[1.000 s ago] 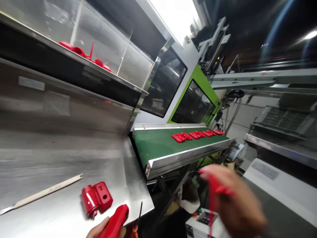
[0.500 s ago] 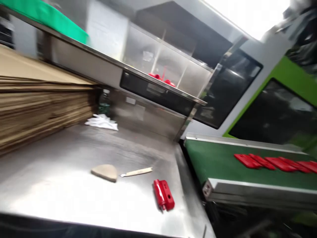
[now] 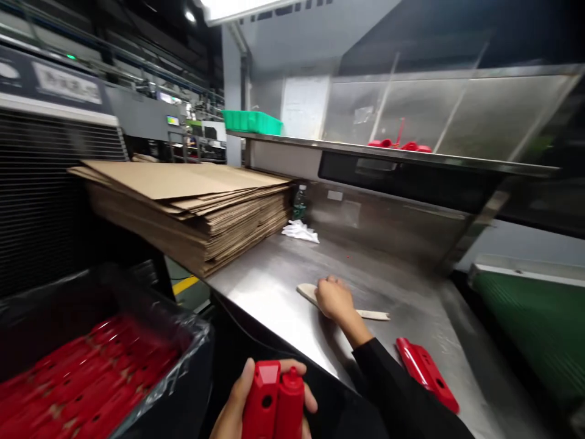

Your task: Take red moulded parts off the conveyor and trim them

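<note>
Lined bin (image 3: 183, 378) at lower left holds red parts (image 3: 86, 384). Left hand (image 3: 237, 414) grips a red casing (image 3: 273, 399) below the surface (image 3: 274, 286). Right hand (image 3: 336, 299), fingers curled, rests on a beige pad (image 3: 307, 291).

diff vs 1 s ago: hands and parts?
View swung left off the conveyor. The right hand dropped its red sprue piece and now rests on the beige tool on the steel table. The left hand still grips a red part. The other red part is unmoved.
</note>
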The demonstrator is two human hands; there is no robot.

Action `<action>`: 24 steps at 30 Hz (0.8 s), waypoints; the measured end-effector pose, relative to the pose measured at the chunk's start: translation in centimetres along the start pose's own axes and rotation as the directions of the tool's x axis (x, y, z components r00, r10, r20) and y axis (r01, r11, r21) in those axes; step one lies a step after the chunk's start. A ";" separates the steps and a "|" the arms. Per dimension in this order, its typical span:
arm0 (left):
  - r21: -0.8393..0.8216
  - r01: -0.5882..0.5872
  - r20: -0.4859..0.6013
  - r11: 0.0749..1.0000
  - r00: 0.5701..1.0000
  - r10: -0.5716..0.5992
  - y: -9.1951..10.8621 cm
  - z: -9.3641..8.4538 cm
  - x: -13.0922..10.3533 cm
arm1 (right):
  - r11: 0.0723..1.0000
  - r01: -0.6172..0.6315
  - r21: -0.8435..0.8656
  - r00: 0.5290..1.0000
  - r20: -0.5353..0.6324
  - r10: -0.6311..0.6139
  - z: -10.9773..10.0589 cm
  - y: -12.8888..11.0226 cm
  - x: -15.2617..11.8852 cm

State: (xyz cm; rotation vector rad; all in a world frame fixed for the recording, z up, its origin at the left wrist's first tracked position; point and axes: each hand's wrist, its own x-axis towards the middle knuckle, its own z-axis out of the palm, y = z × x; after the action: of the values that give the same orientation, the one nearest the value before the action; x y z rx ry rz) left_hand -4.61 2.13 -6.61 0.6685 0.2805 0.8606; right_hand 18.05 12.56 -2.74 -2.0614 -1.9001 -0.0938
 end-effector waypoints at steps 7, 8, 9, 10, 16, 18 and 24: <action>0.197 -0.103 -0.043 0.975 0.993 0.113 1.6 0.6 1.0 | 0.990 0.101 0.098 0.967 -0.245 -0.074 2.9 -2.8 -3.8; 0.204 -0.104 -0.047 0.973 0.992 0.116 1.6 0.5 1.4 | 0.982 0.102 0.162 0.946 -0.322 -0.045 2.6 -2.4 -5.1; 0.207 -0.101 -0.050 0.973 0.992 0.113 1.5 0.5 1.8 | 0.969 0.082 0.233 0.919 -0.394 0.016 2.2 -2.1 -6.5; 0.208 -0.097 -0.054 0.973 0.992 0.111 1.3 0.5 2.2 | 0.951 0.044 0.307 0.886 -0.451 0.105 1.6 -1.9 -7.7; 0.170 -0.054 -0.144 0.984 0.986 0.079 -0.5 1.3 3.8 | 0.631 -0.251 0.734 0.757 -0.257 0.600 -0.7 -4.0 -13.9; 0.093 -0.012 -0.175 0.996 0.984 0.028 -1.4 1.5 4.1 | 0.584 -0.194 0.788 0.795 -0.224 0.565 0.2 -5.2 -15.1; 0.014 -0.072 -0.106 0.997 0.992 0.073 -3.9 0.9 4.7 | 0.047 -0.043 0.998 0.855 0.013 0.518 3.4 -5.3 -15.2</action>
State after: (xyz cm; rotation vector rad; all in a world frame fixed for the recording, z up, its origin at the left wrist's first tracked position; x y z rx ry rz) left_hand 1.19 3.56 -8.26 0.6464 0.3580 0.9662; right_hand 10.61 -0.77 -8.99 -1.1591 -0.6952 0.7099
